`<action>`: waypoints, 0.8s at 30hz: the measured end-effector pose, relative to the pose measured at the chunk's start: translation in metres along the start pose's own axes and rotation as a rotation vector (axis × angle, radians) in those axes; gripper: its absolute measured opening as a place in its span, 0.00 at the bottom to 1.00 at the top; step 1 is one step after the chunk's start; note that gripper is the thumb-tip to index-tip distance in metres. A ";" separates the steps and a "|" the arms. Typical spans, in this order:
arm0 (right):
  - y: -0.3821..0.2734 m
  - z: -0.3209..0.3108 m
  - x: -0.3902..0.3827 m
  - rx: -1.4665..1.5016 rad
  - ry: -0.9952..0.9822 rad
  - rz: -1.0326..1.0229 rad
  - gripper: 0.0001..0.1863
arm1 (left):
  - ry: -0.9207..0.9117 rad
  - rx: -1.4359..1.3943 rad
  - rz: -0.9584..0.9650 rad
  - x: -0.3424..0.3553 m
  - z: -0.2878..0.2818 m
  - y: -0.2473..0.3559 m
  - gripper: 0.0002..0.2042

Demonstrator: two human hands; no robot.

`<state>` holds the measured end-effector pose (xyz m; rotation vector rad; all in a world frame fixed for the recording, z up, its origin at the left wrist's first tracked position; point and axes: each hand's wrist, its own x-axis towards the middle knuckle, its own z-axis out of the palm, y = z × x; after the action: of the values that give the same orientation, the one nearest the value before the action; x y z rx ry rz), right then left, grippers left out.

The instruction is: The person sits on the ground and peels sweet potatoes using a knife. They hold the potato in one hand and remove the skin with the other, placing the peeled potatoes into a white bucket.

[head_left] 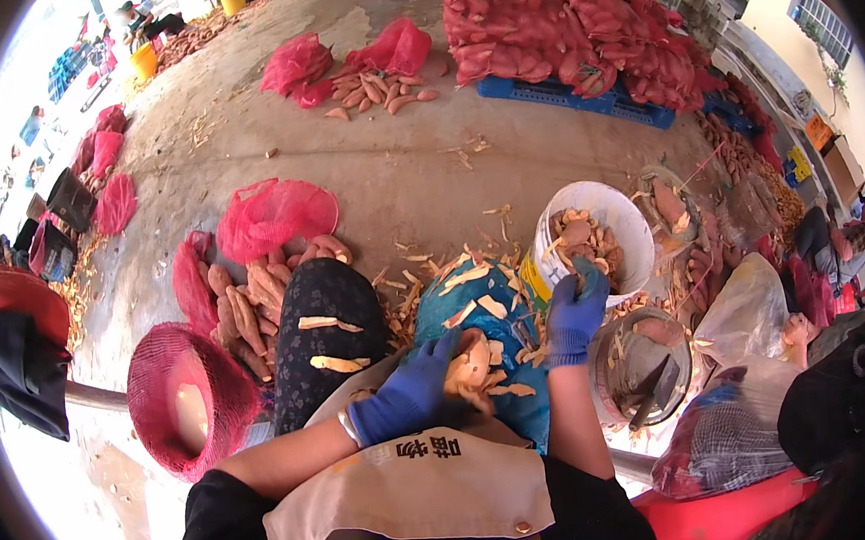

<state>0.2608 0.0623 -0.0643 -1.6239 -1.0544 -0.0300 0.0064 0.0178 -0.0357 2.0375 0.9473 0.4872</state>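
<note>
My left hand (416,387), in a blue glove, is closed around a partly peeled sweet potato (471,361) over my lap. Pale cut flesh shows on it, with peel strips lying close by. My right hand (574,315), gloved alike, is at the near rim of a white bucket (636,286). Its fingers look curled, and what they hold, if anything, is hidden. Inside the bucket lie several sweet potato pieces (601,241). Long peel strips (339,364) rest on my dark patterned trouser leg (320,308) and on a blue cloth (455,304) over the other leg.
Unpeeled sweet potatoes (245,318) spill from a red mesh bag (276,219) ahead on the left. A red-netted tub (192,412) stands nearer. To the right, a grey bucket (614,358) holds a dark-bladed tool (652,390). Full mesh sacks (536,32) sit on a blue pallet (581,99).
</note>
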 end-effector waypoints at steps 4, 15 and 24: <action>-0.090 0.004 -0.037 0.146 -0.249 -0.386 0.12 | 0.000 -0.033 -0.086 0.003 -0.004 0.019 0.47; -0.075 0.003 -0.036 0.112 -0.348 -0.202 0.11 | -0.088 0.418 -0.219 -0.004 0.011 0.018 0.41; -0.072 -0.001 -0.033 0.192 -0.363 -0.160 0.12 | -0.040 0.048 -0.116 0.002 0.022 -0.013 0.48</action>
<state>0.1960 0.0385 -0.0261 -1.3975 -1.4179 0.2610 0.0155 0.0130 -0.0594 2.0144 1.0554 0.3628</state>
